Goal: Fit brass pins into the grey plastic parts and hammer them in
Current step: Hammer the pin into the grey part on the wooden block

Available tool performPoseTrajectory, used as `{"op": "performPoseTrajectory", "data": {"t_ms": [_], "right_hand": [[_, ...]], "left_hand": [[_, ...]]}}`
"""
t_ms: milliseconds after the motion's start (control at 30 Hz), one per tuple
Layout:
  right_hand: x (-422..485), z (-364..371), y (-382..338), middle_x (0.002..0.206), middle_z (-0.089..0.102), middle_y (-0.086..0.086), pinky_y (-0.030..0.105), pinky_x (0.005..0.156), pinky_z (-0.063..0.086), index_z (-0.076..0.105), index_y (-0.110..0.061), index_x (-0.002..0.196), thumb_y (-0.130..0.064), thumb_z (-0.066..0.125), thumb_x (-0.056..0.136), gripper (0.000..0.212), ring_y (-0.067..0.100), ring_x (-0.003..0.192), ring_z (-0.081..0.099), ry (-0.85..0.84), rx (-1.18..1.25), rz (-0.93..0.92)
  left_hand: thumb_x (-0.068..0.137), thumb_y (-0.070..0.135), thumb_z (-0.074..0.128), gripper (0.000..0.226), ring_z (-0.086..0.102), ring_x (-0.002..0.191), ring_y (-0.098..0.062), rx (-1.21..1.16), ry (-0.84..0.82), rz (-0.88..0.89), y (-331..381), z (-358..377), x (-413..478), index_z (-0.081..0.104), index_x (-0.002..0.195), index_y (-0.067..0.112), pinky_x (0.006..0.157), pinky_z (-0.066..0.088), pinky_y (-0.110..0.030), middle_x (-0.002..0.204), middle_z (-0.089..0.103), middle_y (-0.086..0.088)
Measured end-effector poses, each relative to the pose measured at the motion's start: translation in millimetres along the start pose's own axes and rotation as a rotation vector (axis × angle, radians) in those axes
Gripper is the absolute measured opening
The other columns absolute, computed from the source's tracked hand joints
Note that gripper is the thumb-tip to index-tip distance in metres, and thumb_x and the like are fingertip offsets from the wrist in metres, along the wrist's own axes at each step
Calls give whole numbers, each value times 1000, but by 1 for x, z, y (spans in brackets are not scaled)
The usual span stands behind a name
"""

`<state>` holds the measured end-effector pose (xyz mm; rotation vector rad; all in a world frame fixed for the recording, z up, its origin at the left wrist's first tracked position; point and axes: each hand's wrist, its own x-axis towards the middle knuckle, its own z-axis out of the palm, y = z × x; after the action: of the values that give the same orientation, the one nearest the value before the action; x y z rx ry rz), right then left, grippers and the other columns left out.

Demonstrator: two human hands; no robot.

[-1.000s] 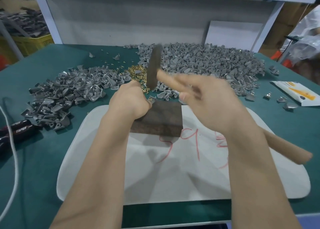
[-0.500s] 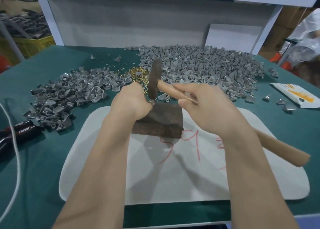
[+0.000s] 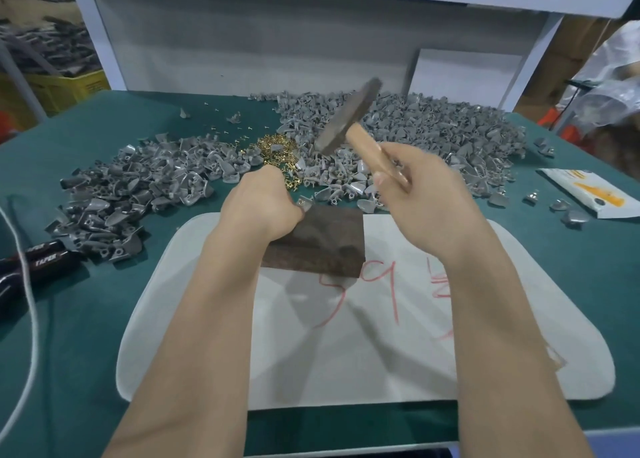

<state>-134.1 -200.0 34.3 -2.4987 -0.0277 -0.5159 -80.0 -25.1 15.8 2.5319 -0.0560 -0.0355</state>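
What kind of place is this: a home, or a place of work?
Most likely a small factory or workshop bench. Large heaps of identical grey plastic parts and a pile of brass pins lie on the green table, and a yellow crate behind it seems to hold more parts.

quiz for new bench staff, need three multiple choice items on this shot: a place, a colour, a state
1. Where does the heap of small brass pins lie? A) in a bowl B) between the two heaps of grey plastic parts C) on a shelf
2. What colour is the writing on the white rounded mat? A) red B) blue C) black
3. How is the wooden-handled hammer? A) lying flat B) held up in the right hand C) hanging on a hook
Answers: B, a grey heap flanks the pins on each side; A, the strokes are red; B, fingers grip its handle, head in the air.
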Motion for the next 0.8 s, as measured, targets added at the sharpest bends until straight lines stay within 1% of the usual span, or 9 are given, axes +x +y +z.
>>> {"op": "performPoseTrajectory", "data": {"t_ms": [133,200,233,300,367,467,533,633,800], "right_hand": [[9,16,11,73,57,-1,36,62,50,58,-17,108,-30,50,93,21,25,65,55,-91,82,145],[10,26,15,65,55,-2,30,53,48,60,-19,102,-32,53,91,19,21,53,56,-193,119,213],[11,30,18,62,54,-3,29,53,46,62,-20,100,-34,55,90,19,21,53,57,-228,99,219],[13,33,22,60,53,-6,32,63,48,66,-21,97,-40,57,89,22,24,65,60,-246,40,205],[16,34,25,60,54,-7,31,66,46,69,-24,94,-43,58,87,23,24,74,59,-231,3,179],[18,33,28,63,49,-11,29,59,35,69,-27,98,-44,60,88,22,19,72,51,-225,-47,124],[18,33,28,69,50,-9,27,62,33,68,-26,102,-43,61,87,24,18,74,50,-223,-71,96],[18,32,27,81,55,-2,27,65,35,67,-22,108,-39,63,87,27,19,79,51,-233,-108,56],[16,31,25,80,66,7,28,64,42,62,-18,104,-32,60,89,21,25,71,61,-304,-30,90]], "left_hand": [[86,28,67,22,63,92,-33,-17,6,21,1,-1,-3,70,84,6,86,53,-42,90,68,-12],[86,25,66,17,62,91,-30,-55,35,62,2,-1,-4,65,73,14,84,52,-38,87,68,-8],[86,25,66,19,61,89,-26,-70,40,92,3,-1,-4,60,69,19,82,51,-34,85,66,-3],[86,26,67,23,58,86,-19,-75,-7,162,6,0,-5,53,67,26,75,43,-27,79,61,7],[85,24,68,21,59,86,-17,-60,-81,214,9,5,-6,54,70,26,75,43,-25,78,60,9],[84,23,69,17,61,88,-17,-56,-123,240,10,10,-5,56,74,25,82,49,-28,82,63,8],[84,23,68,16,60,87,-17,-58,-123,251,10,11,-4,56,75,25,83,49,-28,81,62,9],[84,22,68,15,58,84,-16,-55,-131,261,8,10,-3,56,75,25,81,47,-26,77,59,11],[84,23,68,17,59,84,-15,-59,-138,263,8,10,-3,56,73,28,81,48,-26,78,59,11]]}}
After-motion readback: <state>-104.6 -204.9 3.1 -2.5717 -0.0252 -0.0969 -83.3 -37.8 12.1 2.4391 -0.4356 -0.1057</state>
